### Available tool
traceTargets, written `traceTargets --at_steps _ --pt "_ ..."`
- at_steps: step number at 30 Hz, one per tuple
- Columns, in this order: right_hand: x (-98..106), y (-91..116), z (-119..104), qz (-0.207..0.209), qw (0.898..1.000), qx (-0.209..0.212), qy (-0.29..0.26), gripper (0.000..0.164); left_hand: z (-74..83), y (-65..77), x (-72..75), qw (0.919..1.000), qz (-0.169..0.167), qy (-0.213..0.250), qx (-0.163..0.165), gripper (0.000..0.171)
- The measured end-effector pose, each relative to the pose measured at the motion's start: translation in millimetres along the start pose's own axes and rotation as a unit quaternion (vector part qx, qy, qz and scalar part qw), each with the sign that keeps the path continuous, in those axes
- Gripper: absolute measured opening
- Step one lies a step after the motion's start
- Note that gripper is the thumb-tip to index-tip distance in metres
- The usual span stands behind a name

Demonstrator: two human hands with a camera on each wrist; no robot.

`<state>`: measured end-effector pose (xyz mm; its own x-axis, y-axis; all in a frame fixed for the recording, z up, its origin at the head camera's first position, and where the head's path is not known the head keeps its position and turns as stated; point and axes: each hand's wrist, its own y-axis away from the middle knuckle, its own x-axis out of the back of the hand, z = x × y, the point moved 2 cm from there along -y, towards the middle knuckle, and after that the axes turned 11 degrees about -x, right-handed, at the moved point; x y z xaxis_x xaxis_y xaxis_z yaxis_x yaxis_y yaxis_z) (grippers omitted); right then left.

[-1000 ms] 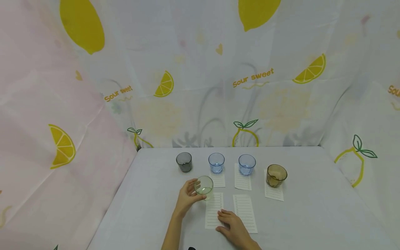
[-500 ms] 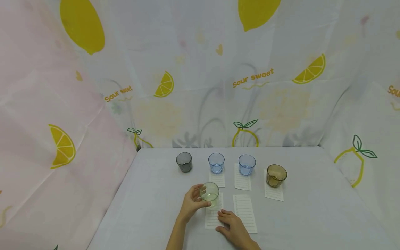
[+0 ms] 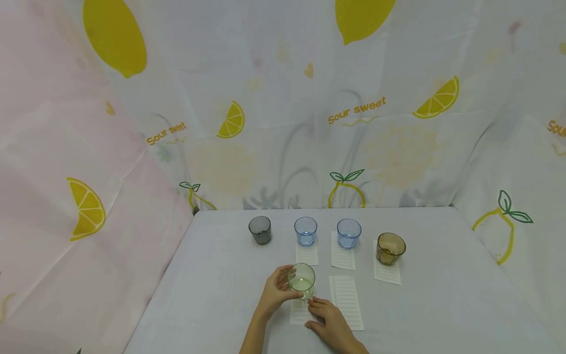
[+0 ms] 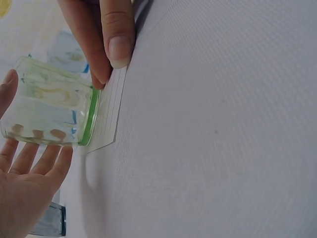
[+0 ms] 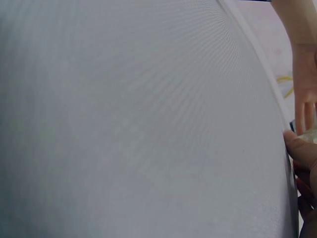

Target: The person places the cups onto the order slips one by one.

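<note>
A pale green, see-through glass (image 3: 302, 279) stands upright over a lined paper slip (image 3: 300, 316). My left hand (image 3: 275, 293) holds it from the left, thumb on the near side and fingers around the far side. In the left wrist view the green base of the glass (image 4: 54, 101) is at the slip's surface; whether it fully touches I cannot tell. Close by on the right, my right hand (image 3: 329, 322) rests with relaxed fingers on the slip's edge, fingertips beside the glass's base. The right wrist view shows only part of the right hand (image 5: 304, 153).
Along the back stand a grey glass (image 3: 260, 231), two blue glasses (image 3: 306, 232) (image 3: 349, 234) and an amber glass (image 3: 391, 249). Paper slips lie under or before the blue and amber ones. Another lined slip (image 3: 347, 300) lies right of the held glass. Lemon-printed cloth (image 3: 274, 162) hangs behind.
My left hand has carried the green glass rightward and toward me, from beside the slip to over it. The right hand and the other glasses have stayed put.
</note>
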<state>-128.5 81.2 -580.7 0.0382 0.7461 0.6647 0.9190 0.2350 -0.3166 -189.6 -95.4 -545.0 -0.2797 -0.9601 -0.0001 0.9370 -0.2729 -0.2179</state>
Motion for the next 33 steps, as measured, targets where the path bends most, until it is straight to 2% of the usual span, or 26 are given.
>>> traceTargets --at_steps 6,8,17,33 --pt "2 0 -3 0.002 1.0 0.004 0.002 0.039 3.5 1.3 -1.8 1.0 -0.003 -0.005 -0.001 0.073" --pt "2 0 -3 -0.002 1.0 0.002 0.004 0.039 -4.4 0.4 -1.0 1.0 -0.001 -0.001 -0.001 0.074" --pt "1 0 -1 -0.032 0.999 -0.028 0.001 0.04 -5.0 -5.0 -7.0 0.9999 -0.009 0.004 -0.004 0.074" --pt "2 0 -2 -0.037 0.999 -0.028 0.002 0.04 -10.2 -8.6 -10.3 0.9998 -0.006 -0.016 -0.003 0.075"
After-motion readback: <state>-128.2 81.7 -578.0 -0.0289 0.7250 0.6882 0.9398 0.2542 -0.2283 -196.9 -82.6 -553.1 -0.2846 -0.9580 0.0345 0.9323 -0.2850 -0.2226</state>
